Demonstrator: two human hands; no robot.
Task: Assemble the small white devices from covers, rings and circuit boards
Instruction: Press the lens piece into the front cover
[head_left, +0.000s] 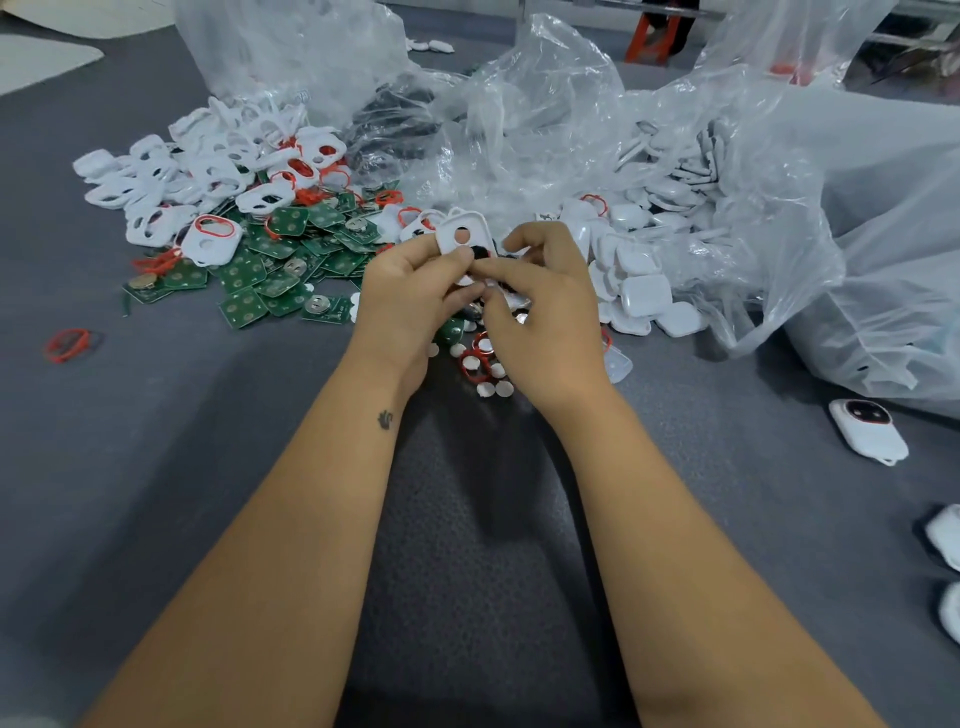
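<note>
Several crumpled clear plastic bags (545, 104) are taking up the upper half of the frame, sprawling over the grey worktop (208, 441) and spilling parts onto it. At upper left a heap of white covers (171, 171) is lying, some already fitted with red rings, and just below it a spread of green circuit boards (291, 254) is fanning toward the centre. At right of centre a pile of white back shells (639, 291) is sliding out of a bag mouth. One finished-looking device (868, 428) is sitting alone at the right edge, and a loose red ring (66, 344) is lying at the far left. In the middle of the frame the left hand (410, 291) is holding one cover (464, 236) upright, its grip pinched on the lower edge, while the right hand (540, 312) is closing thumb and fingertip on a small dark piece (479, 253) at the cover's face; what that piece is cannot be told. Below the hands small white discs (488, 382) and red rings are lying scattered. Judging by this, a part is being seated into the cover, and the next move is probably calling for even pressure, then a board from the green spread.
</note>
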